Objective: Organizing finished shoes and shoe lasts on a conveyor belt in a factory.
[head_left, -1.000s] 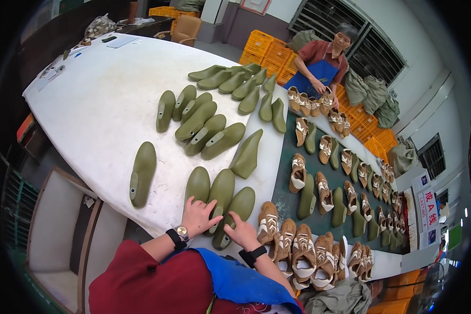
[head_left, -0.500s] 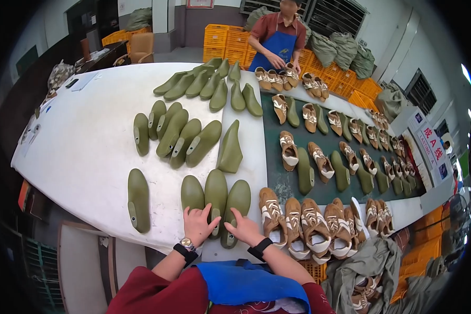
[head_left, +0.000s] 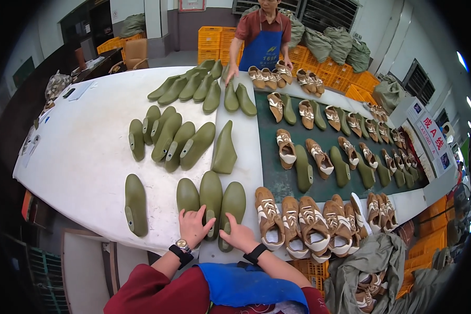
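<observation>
Three olive-green shoe lasts stand side by side at the near table edge: a left one (head_left: pixel 187 193), a middle one (head_left: pixel 211 191) and a right one (head_left: pixel 233 198). My left hand (head_left: pixel 194 227) rests over the heel of the left last, fingers spread, thumb reaching to the middle one. Across the heel of the right last lies my right hand (head_left: pixel 239 236), its thumb up along the last and its fingers bent around the heel, partly hidden. Apart to the left lies a single last (head_left: pixel 136 204). Beyond my hands lie another single last (head_left: pixel 224 149) and a group of lasts (head_left: pixel 167 136).
Brown-and-white sneakers (head_left: pixel 313 226) crowd the near right edge. A green conveyor belt (head_left: pixel 272 180) carries rows of sneakers and lasts. Across the white table (head_left: pixel 78 162), a person in a blue apron (head_left: pixel 260 49) reaches toward the far lasts (head_left: pixel 191 86). Yellow crates (head_left: pixel 210 37) stand behind.
My hands stay on the same lasts, with little shift. The view has moved slightly. The person opposite has taken a hand off the sneakers and reached over to the far lasts.
</observation>
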`<act>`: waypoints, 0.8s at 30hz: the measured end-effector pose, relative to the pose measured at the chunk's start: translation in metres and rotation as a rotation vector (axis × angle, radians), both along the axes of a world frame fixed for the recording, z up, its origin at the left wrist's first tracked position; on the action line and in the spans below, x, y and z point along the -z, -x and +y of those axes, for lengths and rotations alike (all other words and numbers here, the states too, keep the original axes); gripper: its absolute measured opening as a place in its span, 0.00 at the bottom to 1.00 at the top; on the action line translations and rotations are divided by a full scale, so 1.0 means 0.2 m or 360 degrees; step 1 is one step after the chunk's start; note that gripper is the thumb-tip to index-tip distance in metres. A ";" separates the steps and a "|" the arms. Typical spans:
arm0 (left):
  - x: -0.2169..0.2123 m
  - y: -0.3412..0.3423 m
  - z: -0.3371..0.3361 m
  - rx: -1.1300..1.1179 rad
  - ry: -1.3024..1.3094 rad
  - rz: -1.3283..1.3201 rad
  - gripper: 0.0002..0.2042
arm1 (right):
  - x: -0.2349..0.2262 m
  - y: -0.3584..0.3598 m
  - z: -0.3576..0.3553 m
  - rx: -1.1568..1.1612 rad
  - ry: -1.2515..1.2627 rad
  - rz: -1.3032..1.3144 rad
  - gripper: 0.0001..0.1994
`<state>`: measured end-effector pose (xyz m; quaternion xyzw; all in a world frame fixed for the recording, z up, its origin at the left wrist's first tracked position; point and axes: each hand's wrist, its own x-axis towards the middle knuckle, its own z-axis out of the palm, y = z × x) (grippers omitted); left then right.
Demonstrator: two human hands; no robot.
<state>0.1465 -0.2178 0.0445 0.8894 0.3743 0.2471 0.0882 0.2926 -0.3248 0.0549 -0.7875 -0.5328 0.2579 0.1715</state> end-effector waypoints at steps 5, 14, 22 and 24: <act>-0.01 0.00 0.00 -0.0011 0.0005 -0.0027 0.24 | -0.01 -0.01 0.00 -0.0033 0.0009 0.0034 0.35; -0.02 0.01 0.00 0.0009 0.0064 0.0019 0.25 | -0.05 -0.01 0.05 -0.0131 0.0138 -0.0029 0.36; -0.01 0.01 0.02 0.0029 0.0017 -0.0013 0.25 | -0.01 -0.02 0.04 -0.0094 0.0004 -0.0040 0.35; -0.01 0.02 0.01 0.0029 0.0038 -0.0013 0.25 | -0.02 -0.01 0.03 -0.0084 0.0024 -0.0027 0.35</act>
